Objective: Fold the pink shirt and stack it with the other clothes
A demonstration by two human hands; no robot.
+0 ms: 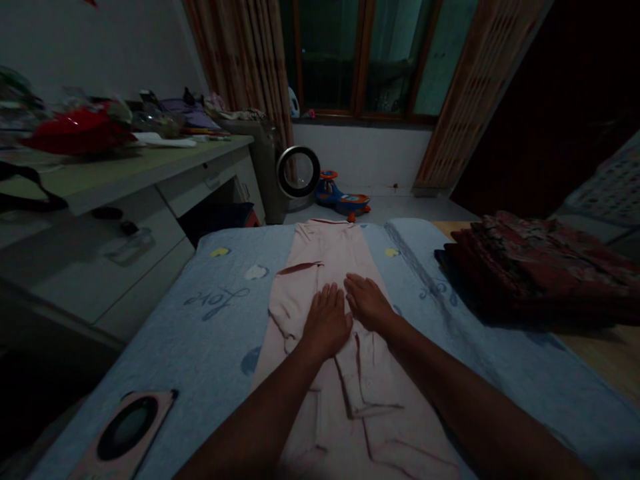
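A pale pink long garment [333,250], which looks like a shirt or dress, lies lengthwise on the blue bedspread [225,347]. One sleeve is folded in over its middle, with the cuff [370,393] toward me. My left hand [327,323] rests flat on the cloth, fingers together and stretched out. Close beside it on the right, my right hand [367,303] presses on the garment with its fingers extended. Neither hand grips anything. Both forearms cover parts of the garment's lower sides.
A stack of folded dark red clothes [545,273] sits to the right. A pink phone-like object [127,430] lies at the bed's near left. A cluttered desk [200,163] stands left; beyond the bed are a washing machine's round door [299,172] and a blue ride-on toy [343,199].
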